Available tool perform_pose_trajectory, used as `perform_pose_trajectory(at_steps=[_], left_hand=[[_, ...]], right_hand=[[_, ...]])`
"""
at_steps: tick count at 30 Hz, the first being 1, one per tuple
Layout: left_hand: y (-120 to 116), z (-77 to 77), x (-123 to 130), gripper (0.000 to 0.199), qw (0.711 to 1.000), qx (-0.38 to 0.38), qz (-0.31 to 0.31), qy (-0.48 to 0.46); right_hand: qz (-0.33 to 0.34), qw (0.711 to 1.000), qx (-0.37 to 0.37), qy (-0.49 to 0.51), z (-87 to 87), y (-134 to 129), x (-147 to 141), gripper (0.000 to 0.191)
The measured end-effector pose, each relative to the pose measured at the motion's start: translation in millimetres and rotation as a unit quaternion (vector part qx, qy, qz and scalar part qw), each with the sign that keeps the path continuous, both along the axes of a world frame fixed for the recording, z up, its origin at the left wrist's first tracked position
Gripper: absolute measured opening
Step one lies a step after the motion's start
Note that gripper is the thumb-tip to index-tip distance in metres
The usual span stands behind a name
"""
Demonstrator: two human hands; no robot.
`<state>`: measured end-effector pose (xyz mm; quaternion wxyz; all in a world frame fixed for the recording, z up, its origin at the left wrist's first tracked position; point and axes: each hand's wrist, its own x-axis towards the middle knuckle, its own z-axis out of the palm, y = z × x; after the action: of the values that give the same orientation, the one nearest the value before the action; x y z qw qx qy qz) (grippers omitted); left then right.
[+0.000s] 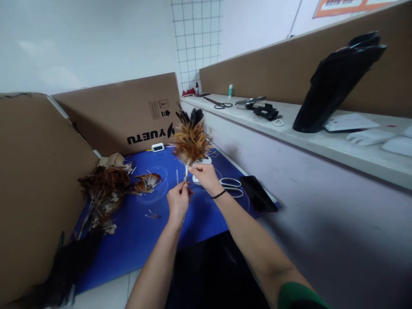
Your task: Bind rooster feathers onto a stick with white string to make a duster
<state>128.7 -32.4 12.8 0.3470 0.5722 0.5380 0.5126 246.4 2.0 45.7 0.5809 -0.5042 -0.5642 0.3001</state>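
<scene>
A person's right grip (pixel 205 177) pinches the pale stem (pixel 186 171) of a brown-and-black feather bundle (pixel 190 141), left grip (pixel 178 201) clamped on it just below, plumes fanning above both, dark phone (pixel 258 194) to their right, feather pile (pixel 111 186) well left, blue table (pixel 135 242) beneath.

Single view from head, looking forward and down, near left hand (pixel 178 201) and right hand (pixel 208 177)

Craft workspace: feathers (pixel 111 182), cardboard partitions (pixel 122 105)
</scene>
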Motion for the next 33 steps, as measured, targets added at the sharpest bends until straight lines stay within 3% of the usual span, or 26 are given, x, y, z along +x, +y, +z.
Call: perform_pose_trajectory(at_steps=[4,11,13,16,19,22,26,33], left_hand=[[-3,2.9,-4,0.034,0.99,0.047,0.028,0.128],[-9,3.5,-1,0.029,0.99,0.086,0.032,0.107],[-9,2.6,0,0.027,0.994,0.077,0.025,0.074],[-7,4.5,0,0.027,0.998,0.015,-0.029,-0.046],[-6,11.1,-2,0.035,0.964,-0.09,-0.135,-0.212],[-5,17.9,-4,0.034,0.932,-0.14,-0.185,-0.277],[-6,18.5,-2,0.032,0.954,-0.089,-0.126,-0.258],[0,1.4,3,0.03,0.986,-0.027,-0.025,-0.16]], right_hand=[[-0.029,0.996,0.025,-0.075,-1.9,-1,-6,0.033],[-0.026,0.999,0.001,-0.041,-6.9,-1,-13,0.032],[-0.029,0.999,-0.003,-0.039,-6.8,-1,-13,0.035],[0.024,0.999,-0.02,0.021,-4.2,-1,-12,0.034],[0.106,0.986,-0.057,0.112,-1.1,-5,-10,0.027],[0.153,0.977,-0.062,0.138,-0.1,-8,-7,0.027],[0.141,0.984,-0.032,0.102,-3.4,-8,-5,0.028],[0.045,0.998,0.03,-0.029,-12.2,-8,-5,0.028]])
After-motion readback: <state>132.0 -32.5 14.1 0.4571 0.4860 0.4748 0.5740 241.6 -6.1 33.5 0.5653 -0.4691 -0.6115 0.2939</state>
